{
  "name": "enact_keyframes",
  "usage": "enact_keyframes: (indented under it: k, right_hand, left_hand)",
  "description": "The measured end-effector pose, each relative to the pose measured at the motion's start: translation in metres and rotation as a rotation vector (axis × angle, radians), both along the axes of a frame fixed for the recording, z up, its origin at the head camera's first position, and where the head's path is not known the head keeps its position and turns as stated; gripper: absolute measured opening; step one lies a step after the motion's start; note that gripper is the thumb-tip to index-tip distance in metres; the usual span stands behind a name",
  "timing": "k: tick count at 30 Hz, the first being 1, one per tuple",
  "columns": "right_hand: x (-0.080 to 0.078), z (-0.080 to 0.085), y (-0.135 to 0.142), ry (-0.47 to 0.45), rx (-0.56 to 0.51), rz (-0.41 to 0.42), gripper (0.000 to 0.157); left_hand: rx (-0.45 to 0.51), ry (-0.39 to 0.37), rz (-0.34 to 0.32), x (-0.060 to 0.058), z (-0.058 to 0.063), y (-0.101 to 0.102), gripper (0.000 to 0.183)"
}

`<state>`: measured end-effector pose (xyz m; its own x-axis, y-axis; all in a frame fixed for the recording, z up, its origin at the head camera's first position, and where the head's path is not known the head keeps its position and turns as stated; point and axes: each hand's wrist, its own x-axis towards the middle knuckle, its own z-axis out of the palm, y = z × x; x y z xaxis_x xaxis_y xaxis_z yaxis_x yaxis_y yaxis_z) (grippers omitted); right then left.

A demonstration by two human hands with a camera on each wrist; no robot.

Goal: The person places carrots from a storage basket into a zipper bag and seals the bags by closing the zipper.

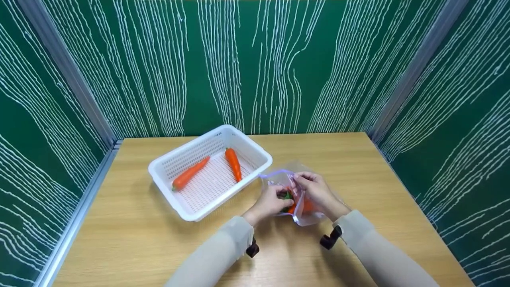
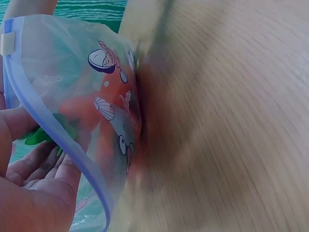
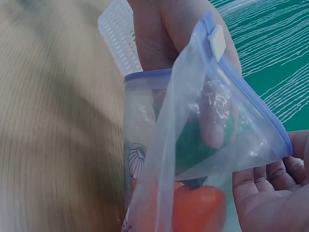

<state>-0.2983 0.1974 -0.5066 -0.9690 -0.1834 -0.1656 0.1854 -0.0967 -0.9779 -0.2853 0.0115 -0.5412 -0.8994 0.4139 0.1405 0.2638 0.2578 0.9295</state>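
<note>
Bag (image 1: 306, 208) lies crosswise, mouth leftward, left fingers (image 1: 277, 189) gripping greenery (image 1: 287, 195), right fingers (image 1: 308, 175) its edge.

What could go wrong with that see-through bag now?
The thin bag might flop shut if the right grip slips off its edge. The green thing could snag on the purple rim, since the left grip has it close to the opening. The soft bag might also tip, perhaps spilling the orange things inside.

The bag (image 3: 164, 135) is glossy plastic, the basket (image 1: 207, 181) smooth plastic, the table (image 1: 119, 223) wood-grained.
</note>
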Motion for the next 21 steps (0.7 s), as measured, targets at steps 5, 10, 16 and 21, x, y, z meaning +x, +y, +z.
enact_keyframes:
  k: [5,10,16,21]
  right_hand:
    - [-0.001,0.000,0.002,-0.018,0.001,0.006,0.020]
    - [-0.001,0.000,0.002,-0.005,0.010,-0.010,0.019]
    - [-0.004,-0.002,0.001,0.019,-0.039,-0.005,0.021]
    - [-0.004,-0.004,0.001,0.026,-0.025,0.004,0.023]
  left_hand:
    - [0.011,-0.017,-0.011,0.002,0.005,-0.005,0.025]
    - [0.024,-0.056,-0.009,0.007,0.014,-0.012,0.028]
    - [0.015,-0.062,-0.001,0.008,0.021,-0.021,0.031]
    - [-0.024,-0.055,0.022,0.008,0.027,-0.028,0.030]
